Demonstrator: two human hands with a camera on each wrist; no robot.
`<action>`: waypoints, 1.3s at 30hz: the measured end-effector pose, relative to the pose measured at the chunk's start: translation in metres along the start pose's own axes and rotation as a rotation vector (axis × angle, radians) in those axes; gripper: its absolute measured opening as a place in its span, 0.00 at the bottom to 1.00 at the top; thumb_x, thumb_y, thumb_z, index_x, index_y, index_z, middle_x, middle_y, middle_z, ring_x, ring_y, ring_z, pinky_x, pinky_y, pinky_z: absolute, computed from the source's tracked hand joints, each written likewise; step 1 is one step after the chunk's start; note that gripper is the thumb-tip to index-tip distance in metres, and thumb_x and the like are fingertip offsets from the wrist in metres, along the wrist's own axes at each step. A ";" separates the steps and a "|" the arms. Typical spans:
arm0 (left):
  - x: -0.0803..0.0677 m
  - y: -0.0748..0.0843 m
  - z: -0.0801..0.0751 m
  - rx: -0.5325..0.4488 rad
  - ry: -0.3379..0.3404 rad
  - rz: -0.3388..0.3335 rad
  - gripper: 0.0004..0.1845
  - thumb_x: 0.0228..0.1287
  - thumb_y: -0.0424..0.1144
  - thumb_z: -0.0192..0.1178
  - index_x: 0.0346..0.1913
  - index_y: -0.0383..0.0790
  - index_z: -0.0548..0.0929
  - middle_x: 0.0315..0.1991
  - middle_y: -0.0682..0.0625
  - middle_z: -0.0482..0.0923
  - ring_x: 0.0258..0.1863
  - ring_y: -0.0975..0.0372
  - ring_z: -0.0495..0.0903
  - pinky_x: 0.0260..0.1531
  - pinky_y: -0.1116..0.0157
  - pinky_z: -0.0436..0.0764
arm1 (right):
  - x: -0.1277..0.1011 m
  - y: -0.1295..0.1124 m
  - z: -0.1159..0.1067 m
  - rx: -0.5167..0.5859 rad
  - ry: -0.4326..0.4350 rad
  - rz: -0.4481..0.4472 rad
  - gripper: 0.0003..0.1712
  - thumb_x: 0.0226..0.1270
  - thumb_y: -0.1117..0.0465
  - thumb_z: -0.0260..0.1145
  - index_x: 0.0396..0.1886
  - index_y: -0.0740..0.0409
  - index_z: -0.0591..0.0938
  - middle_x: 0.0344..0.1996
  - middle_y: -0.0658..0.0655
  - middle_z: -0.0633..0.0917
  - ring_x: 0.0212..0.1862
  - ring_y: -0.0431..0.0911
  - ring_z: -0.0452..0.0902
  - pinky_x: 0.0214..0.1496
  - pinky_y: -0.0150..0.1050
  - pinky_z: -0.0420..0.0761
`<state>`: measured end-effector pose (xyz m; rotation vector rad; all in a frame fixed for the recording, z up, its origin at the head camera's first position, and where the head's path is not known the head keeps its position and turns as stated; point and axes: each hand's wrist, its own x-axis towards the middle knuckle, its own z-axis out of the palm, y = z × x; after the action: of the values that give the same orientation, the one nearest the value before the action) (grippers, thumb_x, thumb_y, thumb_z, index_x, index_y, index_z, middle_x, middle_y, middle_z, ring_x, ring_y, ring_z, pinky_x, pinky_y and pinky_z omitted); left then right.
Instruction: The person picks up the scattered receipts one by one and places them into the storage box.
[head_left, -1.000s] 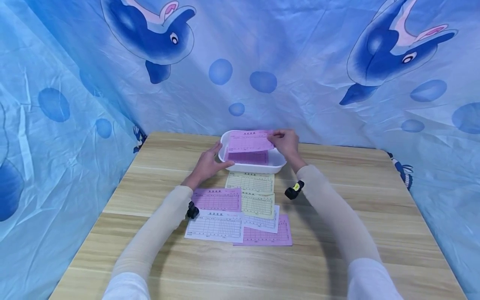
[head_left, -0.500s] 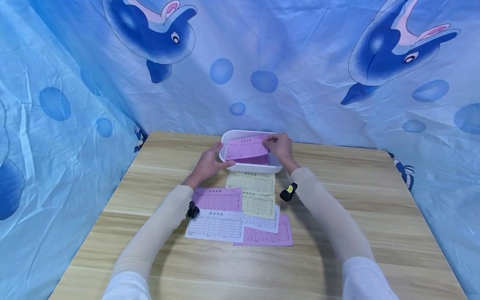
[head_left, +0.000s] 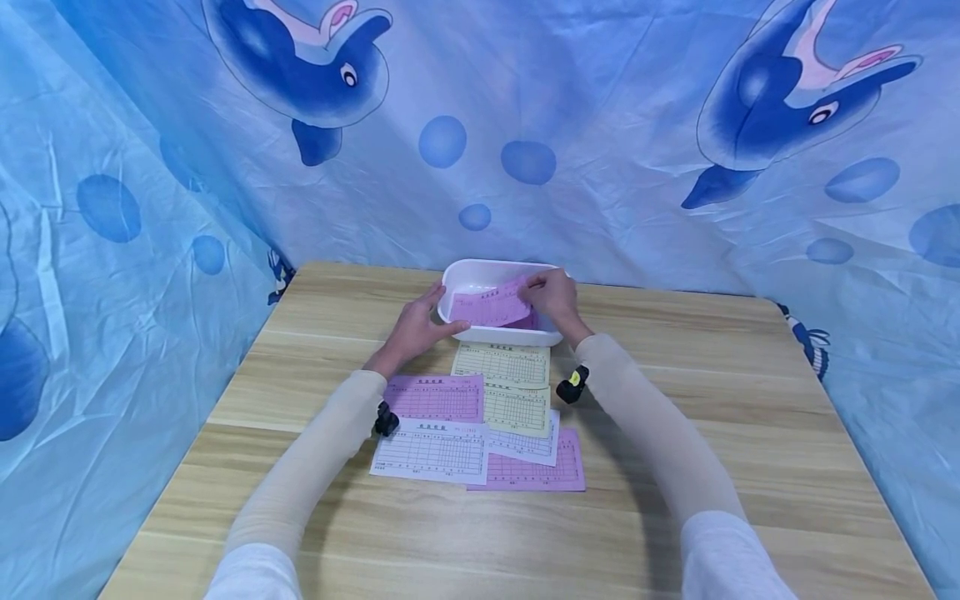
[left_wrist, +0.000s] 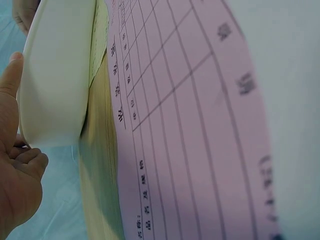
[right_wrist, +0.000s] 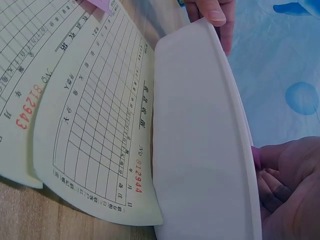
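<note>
While my right hand point(head_left: 551, 296) pinches the pink paper form point(head_left: 491, 307), long axis left-right, tilting into the white plastic tray point(head_left: 480, 271), my left hand's point(head_left: 416, 329) spread fingers steady the tray.

white tray point(right_wrist: 200, 150) fills centre, side wall toward camera. 2 yellow forms point(right_wrist: 95, 125) lie overlapped on wooden table point(right_wrist: 30, 215), touching tray. right hand point(right_wrist: 287, 190) at tray's rim, pinching pink slip point(right_wrist: 256, 156). left hand point(right_wrist: 212, 15) fingers on far end.
</note>
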<state>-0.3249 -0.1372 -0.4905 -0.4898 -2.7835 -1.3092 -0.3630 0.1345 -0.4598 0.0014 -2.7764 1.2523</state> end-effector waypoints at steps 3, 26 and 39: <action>0.000 0.000 0.000 0.002 0.001 -0.002 0.60 0.55 0.64 0.73 0.79 0.32 0.57 0.82 0.39 0.50 0.80 0.48 0.51 0.78 0.51 0.56 | 0.001 0.001 0.001 -0.036 -0.010 -0.015 0.12 0.63 0.59 0.75 0.42 0.61 0.91 0.36 0.60 0.92 0.38 0.52 0.89 0.47 0.44 0.86; 0.002 -0.002 0.000 -0.030 -0.001 -0.005 0.59 0.54 0.63 0.74 0.79 0.33 0.57 0.82 0.41 0.50 0.80 0.50 0.51 0.78 0.51 0.57 | -0.022 -0.003 -0.058 0.085 -0.050 -0.025 0.19 0.68 0.52 0.73 0.50 0.61 0.88 0.42 0.62 0.90 0.45 0.58 0.88 0.39 0.43 0.88; 0.003 -0.001 0.000 -0.025 -0.006 -0.002 0.59 0.54 0.62 0.74 0.79 0.32 0.57 0.81 0.39 0.50 0.80 0.49 0.51 0.78 0.51 0.58 | -0.070 -0.007 -0.073 0.128 -0.031 -0.177 0.20 0.66 0.50 0.75 0.48 0.60 0.89 0.41 0.58 0.91 0.43 0.50 0.88 0.41 0.38 0.86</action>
<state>-0.3279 -0.1364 -0.4906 -0.4933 -2.7762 -1.3460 -0.2871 0.1820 -0.4122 0.2720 -2.6468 1.3901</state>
